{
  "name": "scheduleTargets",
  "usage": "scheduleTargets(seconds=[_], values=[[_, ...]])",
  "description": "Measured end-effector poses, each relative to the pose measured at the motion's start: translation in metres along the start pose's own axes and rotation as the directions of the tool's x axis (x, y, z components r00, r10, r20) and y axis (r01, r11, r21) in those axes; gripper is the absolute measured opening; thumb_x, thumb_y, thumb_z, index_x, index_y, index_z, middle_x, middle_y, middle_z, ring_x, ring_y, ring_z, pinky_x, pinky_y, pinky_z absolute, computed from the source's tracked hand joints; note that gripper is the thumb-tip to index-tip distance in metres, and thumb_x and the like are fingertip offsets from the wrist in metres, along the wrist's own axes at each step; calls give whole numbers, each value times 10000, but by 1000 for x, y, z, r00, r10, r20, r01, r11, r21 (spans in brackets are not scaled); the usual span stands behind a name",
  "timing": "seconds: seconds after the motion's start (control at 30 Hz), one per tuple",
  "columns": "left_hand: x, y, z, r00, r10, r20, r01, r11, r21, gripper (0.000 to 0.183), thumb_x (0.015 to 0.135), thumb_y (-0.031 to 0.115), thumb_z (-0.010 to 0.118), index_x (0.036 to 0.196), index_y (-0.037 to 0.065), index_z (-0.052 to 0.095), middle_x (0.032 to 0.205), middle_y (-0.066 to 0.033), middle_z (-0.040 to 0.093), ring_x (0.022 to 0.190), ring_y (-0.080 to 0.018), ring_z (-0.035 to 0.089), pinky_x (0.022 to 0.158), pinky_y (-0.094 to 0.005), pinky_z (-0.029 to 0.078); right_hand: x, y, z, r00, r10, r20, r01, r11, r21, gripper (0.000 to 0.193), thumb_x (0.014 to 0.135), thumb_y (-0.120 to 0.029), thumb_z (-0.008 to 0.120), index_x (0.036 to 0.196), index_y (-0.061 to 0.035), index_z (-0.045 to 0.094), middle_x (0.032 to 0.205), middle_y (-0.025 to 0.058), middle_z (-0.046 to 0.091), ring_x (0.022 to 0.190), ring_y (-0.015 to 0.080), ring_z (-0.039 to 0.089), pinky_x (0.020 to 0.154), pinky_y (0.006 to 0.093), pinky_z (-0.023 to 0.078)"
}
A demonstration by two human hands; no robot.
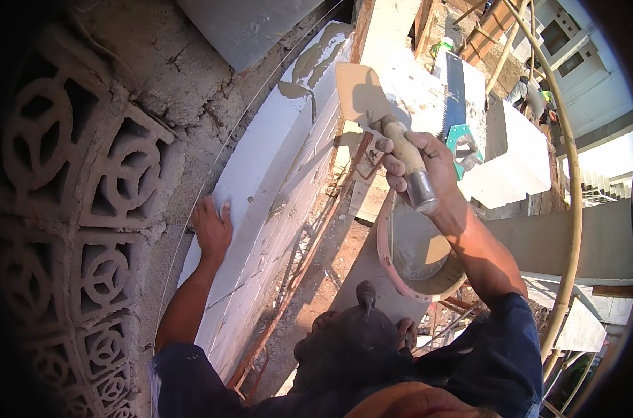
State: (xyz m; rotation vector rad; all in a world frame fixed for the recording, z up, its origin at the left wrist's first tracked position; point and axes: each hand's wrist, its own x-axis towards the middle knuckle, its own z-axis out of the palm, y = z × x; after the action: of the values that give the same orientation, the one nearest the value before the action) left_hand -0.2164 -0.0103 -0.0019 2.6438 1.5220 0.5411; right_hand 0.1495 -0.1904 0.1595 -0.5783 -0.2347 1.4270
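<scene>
My right hand (pixel 428 164) is wrapped around the wooden handle of a trowel (pixel 360 92), its flat blade pointing away from me beside the block wall. Grey mortar (pixel 316 59) lies on the far end of the wall's top course. Flat on the near part of that white block wall (pixel 250 184) rests my left hand (pixel 213 228), thumb apart from the fingers. Below my right forearm stands a round bucket (pixel 393 275) with grey mortar inside. A handsaw (pixel 456 97) with a teal handle lies on white blocks (pixel 515 153) past my right hand.
A wall of patterned vent blocks (pixel 125 167) runs along the left, with a thin string (pixel 226 139) stretched between it and the white blocks. Rusty scaffold bars (pixel 309 261) pass below the wall. A bamboo pole (pixel 573 181) rises at right. Another person (pixel 529 97) is farther off.
</scene>
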Motion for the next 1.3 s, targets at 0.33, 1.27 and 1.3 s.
scheduleTargets(seconds=[0.33, 1.27, 1.3], values=[[11, 16, 6, 996, 11, 86, -12, 1000, 6, 423, 950, 319, 502, 1155, -51, 500, 1093, -247, 503, 1044, -398, 468, 927, -522, 342, 409, -26, -103, 674, -575, -464, 84, 684, -725, 254, 851, -196, 595, 1048, -41, 558, 932, 136, 583, 843, 291, 594, 697, 404, 499], [2, 8, 8, 989, 4, -145, 4, 998, 58, 315, 976, 275, 459, 1120, 18, 570, 1033, -193, 520, 1000, -356, 494, 874, -490, 370, 259, 201, 79, 614, -479, -627, -62, 763, -644, 622, 870, -181, 592, 1313, 111, 268, 1203, 374, 516, 1138, 470, 557, 951, 455, 460], [1, 7, 11, 990, -4, -141, 14, 997, 74, 317, 976, 278, 459, 1122, 20, 572, 1035, -192, 521, 1001, -353, 495, 873, -488, 370, 259, 205, 78, 596, -549, -587, 18, 739, -673, 635, 867, -197, 595, 1323, 103, 273, 1215, 367, 519, 1135, 469, 560, 959, 465, 463]])
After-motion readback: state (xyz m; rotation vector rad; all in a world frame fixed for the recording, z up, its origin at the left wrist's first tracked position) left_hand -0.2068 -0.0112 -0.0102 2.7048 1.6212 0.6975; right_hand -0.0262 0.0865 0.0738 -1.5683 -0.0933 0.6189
